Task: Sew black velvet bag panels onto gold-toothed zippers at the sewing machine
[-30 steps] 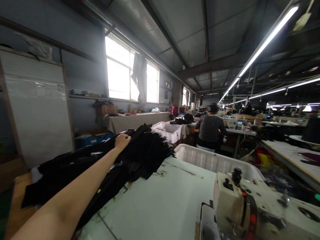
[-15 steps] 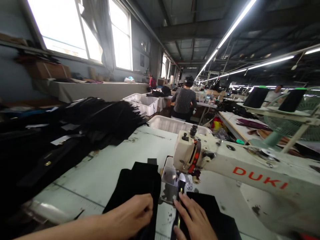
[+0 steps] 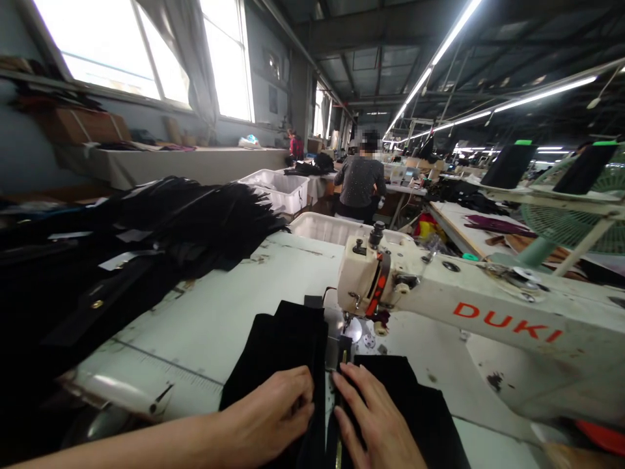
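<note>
My left hand (image 3: 280, 413) is closed on the right edge of a black fabric piece (image 3: 276, 342), with thumb and fingers pinched together. A dark tab (image 3: 313, 301) sticks out at that piece's far end. My right hand (image 3: 375, 417) lies with fingers stretched out along a black zipper (image 3: 344, 357) with gold-coloured teeth. Under and beside this hand is a second black fabric piece (image 3: 415, 384). The zipper's far end lies just in front of the needle area of the white sewing machine (image 3: 439, 286). The two fabric pieces lie apart, with the zipper between them.
A large pile of black pieces (image 3: 195, 221) covers the left of the table (image 3: 254, 280). Behind the machine stands a white bin (image 3: 322, 225). Two black thread cones (image 3: 510, 166) and a green fan (image 3: 551, 225) are at right. A seated person (image 3: 361, 179) works ahead.
My left hand has brought the left fabric piece rightward, closer to the zipper and machine. The zipper's far end has come slightly back from the needle area. The camera view has shifted a little.
</note>
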### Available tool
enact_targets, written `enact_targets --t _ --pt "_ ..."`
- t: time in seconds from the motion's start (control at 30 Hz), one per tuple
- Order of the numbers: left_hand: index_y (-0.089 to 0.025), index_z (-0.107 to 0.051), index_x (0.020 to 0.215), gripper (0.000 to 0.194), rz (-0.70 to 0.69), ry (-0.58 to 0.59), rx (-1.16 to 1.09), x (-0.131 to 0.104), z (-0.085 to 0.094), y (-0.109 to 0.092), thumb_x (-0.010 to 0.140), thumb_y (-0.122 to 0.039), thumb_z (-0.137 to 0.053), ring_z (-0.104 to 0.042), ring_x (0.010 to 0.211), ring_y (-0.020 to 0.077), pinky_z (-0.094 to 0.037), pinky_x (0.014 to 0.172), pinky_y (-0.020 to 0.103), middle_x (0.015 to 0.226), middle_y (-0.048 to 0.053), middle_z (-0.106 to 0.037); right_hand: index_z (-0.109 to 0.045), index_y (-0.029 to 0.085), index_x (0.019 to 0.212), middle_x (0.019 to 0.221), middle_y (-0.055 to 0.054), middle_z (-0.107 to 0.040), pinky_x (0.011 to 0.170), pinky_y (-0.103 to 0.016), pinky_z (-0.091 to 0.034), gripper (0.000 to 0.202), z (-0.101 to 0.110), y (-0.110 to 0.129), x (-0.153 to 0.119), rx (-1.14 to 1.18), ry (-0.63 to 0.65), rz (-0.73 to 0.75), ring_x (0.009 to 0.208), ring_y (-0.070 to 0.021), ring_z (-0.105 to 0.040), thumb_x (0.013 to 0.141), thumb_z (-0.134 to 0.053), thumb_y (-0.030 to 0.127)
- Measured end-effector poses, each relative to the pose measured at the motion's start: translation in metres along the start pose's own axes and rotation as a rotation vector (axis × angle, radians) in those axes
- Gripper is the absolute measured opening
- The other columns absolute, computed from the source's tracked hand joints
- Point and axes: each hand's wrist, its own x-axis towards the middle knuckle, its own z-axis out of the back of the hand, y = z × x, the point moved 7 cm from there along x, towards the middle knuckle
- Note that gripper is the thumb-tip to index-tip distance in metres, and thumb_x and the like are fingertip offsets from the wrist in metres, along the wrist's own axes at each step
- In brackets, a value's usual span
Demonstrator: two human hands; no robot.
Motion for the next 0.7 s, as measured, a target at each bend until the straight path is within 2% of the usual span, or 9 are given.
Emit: enact_targets --t 0.2,0.3,0.4,0.53,0.7 --pt "-0.019 -0.042 0.07 0.015 0.092 0.049 -0.086 0.005 -0.001 0.001 0.083 -0.02 -0.047 -0.048 0.061 0.0119 -0.037 0.056 0.023 0.075 -0.001 -0.05 -0.062 0.024 0.124 0.122 -0.005 -0.067 0.104 -0.042 -0.052 0.034 0.019 0.012 0.009 0.215 0.068 -0.018 0.117 -0.0205 -0.061 0.092 -0.051 0.017" --pt "-0.019 -0.043 0.069 0.016 0.144 0.079 -0.167 0.008 -0.003 0.003 0.083 -0.024 -0.049 -0.052 0.056 0.0109 -0.038 0.051 0.021 0.074 -0.001 -0.052 -0.06 0.023 0.128 0.123 -0.004 -0.067 0.109 -0.044 -0.047 0.036 0.021 0.018 0.011 0.253 0.121 -0.009 0.119 -0.0196 -0.059 0.093 -0.052 0.017" --pt "-0.019 -0.045 0.073 0.017 0.198 0.074 -0.252 0.009 -0.003 0.007 0.084 -0.031 -0.049 -0.054 0.055 0.0117 -0.039 0.048 0.021 0.073 -0.001 -0.053 -0.059 0.019 0.129 0.123 -0.004 -0.067 0.109 -0.042 -0.048 0.035 0.022 0.023 0.012 0.214 0.111 0.034 0.119 -0.0204 -0.06 0.095 -0.051 0.019" --pt "-0.017 -0.05 0.079 0.027 0.231 0.037 -0.327 0.01 0.005 0.007 0.087 -0.043 -0.047 -0.052 0.057 0.0133 -0.042 0.052 0.023 0.069 -0.001 -0.052 -0.056 0.014 0.133 0.123 -0.008 -0.068 0.107 -0.039 -0.049 0.039 0.019 0.028 0.012 0.117 0.066 0.075 0.119 -0.0203 -0.06 0.096 -0.043 0.015" --pt "-0.018 -0.048 0.077 0.034 0.177 -0.076 -0.308 0.01 0.014 -0.001 0.09 -0.049 -0.045 -0.048 0.059 0.0124 -0.04 0.055 0.024 0.07 -0.002 -0.047 -0.051 0.007 0.137 0.132 -0.013 -0.062 0.101 -0.04 -0.053 0.046 -0.004 0.038 0.009 -0.062 0.006 0.05 0.125 -0.0243 -0.056 0.093 -0.039 0.007"
